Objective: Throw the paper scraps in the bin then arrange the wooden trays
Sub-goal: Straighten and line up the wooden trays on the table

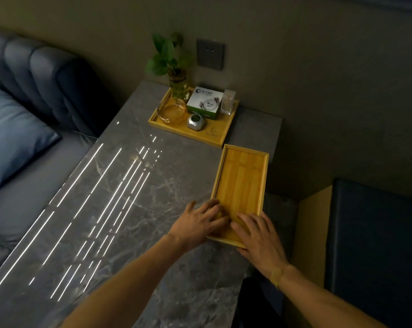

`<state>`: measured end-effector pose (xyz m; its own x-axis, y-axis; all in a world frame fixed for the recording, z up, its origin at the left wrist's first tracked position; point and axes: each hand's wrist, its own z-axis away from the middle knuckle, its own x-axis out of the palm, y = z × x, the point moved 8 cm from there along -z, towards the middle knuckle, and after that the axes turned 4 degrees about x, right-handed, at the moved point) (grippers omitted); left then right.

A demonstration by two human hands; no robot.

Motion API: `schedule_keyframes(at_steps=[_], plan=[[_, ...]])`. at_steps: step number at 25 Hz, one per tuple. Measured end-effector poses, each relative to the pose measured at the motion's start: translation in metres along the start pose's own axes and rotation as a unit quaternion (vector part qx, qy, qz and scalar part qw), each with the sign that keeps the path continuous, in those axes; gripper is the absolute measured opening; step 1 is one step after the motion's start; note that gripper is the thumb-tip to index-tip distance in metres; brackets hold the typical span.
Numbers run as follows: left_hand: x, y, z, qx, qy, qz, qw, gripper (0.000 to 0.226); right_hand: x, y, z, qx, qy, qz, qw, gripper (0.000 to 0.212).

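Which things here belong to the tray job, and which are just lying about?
Job: empty wooden tray under both hands, left hand and right hand; loaded wooden tray.

Lying about: blue pillow, wall socket, sofa. No paper scraps visible.

I see a dim room, lit from above, with a warm greenish cast; long streaks of white glare run down the polished stone counter (133,185), reflections of lights overhead; the bamboo tray (241,183) is the brightest surface; the far wall (330,67) and the lower right corner sink into shadow; straight edges bow near the frame borders; detail is soft and slightly smeared throughout, the print on the white box (205,101) unreadable.
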<state>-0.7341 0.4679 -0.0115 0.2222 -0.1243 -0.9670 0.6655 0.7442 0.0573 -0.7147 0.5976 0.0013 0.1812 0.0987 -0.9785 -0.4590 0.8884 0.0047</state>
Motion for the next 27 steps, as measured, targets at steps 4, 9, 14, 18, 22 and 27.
schedule_keyframes(at_steps=[4,9,14,18,22,27], plan=[[-0.004,-0.015,-0.027,-0.021,-0.005,0.010,1.000,0.082,-0.007,0.025,-0.027,0.012,-0.025,-0.010,1.000,0.075],[-0.016,-0.044,-0.068,-0.023,-0.008,-0.012,1.000,0.076,-0.005,0.053,-0.070,0.012,-0.058,-0.025,0.998,0.074],[-0.027,-0.076,-0.103,-0.031,-0.017,-0.026,0.999,0.076,-0.011,0.074,-0.109,0.024,-0.061,-0.064,0.996,0.078],[-0.038,-0.101,-0.130,-0.031,-0.016,-0.031,0.999,0.075,-0.009,0.087,-0.143,0.019,-0.051,-0.079,0.995,0.073],[-0.051,-0.114,-0.153,-0.029,0.002,-0.051,0.998,0.073,-0.014,0.103,-0.168,0.026,-0.044,-0.082,0.995,0.068],[-0.054,-0.124,-0.169,-0.006,0.010,-0.068,0.998,0.077,-0.016,0.114,-0.180,0.019,-0.044,-0.078,0.996,0.065]])
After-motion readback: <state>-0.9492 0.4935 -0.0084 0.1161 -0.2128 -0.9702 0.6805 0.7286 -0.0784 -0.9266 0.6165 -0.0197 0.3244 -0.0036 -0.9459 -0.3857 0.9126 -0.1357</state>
